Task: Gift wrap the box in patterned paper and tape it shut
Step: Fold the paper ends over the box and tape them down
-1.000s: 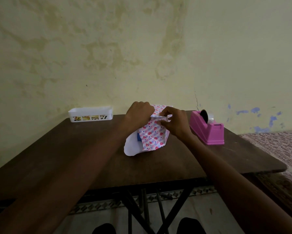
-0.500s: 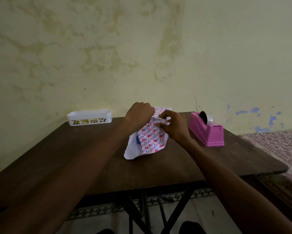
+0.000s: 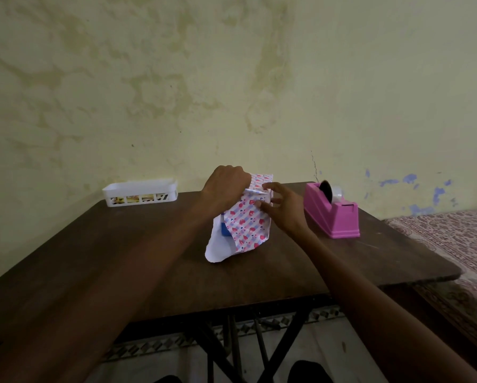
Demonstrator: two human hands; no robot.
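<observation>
left grip (image 3: 226, 183) clutching paper (image 3: 248, 226), right grip (image 3: 285, 209) splayed, tape dispenser (image 3: 332, 217) beside, basket (image 3: 140, 192) behind

The patterned paper (image 3: 245, 225) hides most of the blue box (image 3: 225, 231); items in the basket (image 3: 138, 186) are too small to tell.

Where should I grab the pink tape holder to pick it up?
Probably from above, your fingers pinching the two long flat sides of the pink tape dispenser at its middle. It lies lengthwise on the table, the roll sticks up at the far end, and the near raised end likely holds the cutter.
</observation>
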